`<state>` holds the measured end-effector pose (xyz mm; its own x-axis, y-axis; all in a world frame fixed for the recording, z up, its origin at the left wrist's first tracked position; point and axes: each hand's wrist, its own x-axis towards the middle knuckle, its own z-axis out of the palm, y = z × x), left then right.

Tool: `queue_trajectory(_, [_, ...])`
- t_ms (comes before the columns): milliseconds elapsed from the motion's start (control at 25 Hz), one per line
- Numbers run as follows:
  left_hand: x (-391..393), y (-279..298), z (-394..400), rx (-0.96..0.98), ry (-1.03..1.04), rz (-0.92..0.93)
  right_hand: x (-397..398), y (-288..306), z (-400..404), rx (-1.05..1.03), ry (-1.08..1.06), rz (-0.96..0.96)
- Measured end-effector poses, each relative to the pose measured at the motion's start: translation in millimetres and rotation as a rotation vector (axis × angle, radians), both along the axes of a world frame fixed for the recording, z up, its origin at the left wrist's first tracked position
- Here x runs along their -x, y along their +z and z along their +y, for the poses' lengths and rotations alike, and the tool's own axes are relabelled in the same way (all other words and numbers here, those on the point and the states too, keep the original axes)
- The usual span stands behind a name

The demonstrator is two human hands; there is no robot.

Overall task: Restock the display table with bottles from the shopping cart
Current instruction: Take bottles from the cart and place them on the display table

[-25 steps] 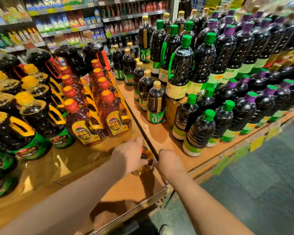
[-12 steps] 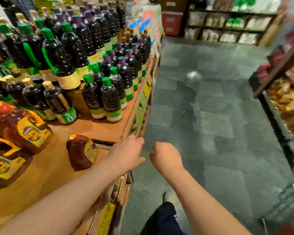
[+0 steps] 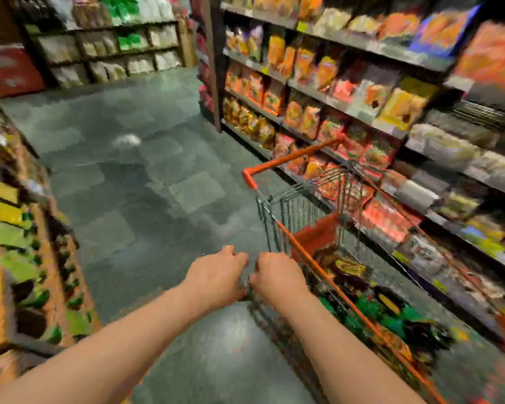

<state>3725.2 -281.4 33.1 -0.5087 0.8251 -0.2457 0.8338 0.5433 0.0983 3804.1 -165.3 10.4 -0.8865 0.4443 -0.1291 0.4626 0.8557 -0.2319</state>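
Note:
The frame is smeared by motion. The shopping cart [image 3: 289, 156], wire with an orange handle and rim, stands on the right of the aisle. Dark bottles [image 3: 370, 310] with green caps and yellow labels lie in its basket. My left hand [image 3: 216, 272] and my right hand [image 3: 277, 275] hang side by side just left of the cart's near wire wall. Their fingers are loosely curled, and I see nothing in them. The display table [image 3: 9, 258] shows only as a blurred edge at the far left.
Shelves of snack packets [image 3: 347, 91] line the right side, close behind the cart. More shelving [image 3: 108, 51] closes the far end of the aisle. Grey tiled floor [image 3: 134, 185] stretches between the table and the cart.
My view has swung right, from the bottle-covered table to the aisle and the cart. Both hands left the table's edge and now hover beside the cart.

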Motion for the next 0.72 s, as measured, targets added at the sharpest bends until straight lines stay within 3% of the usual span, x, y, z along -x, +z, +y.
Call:
queue_trajectory(400, [-168.0,-17.9,203.1,0.141,-0.408,0.014,-228.7,-5.0,176.9,0.066,-0.417,-0.025])
queue_trajectory(720, [-225.9,-44.2,317.1,0.183,-0.673,0.021,-321.3,-37.5,250.7,0.134,-0.706,-0.109])
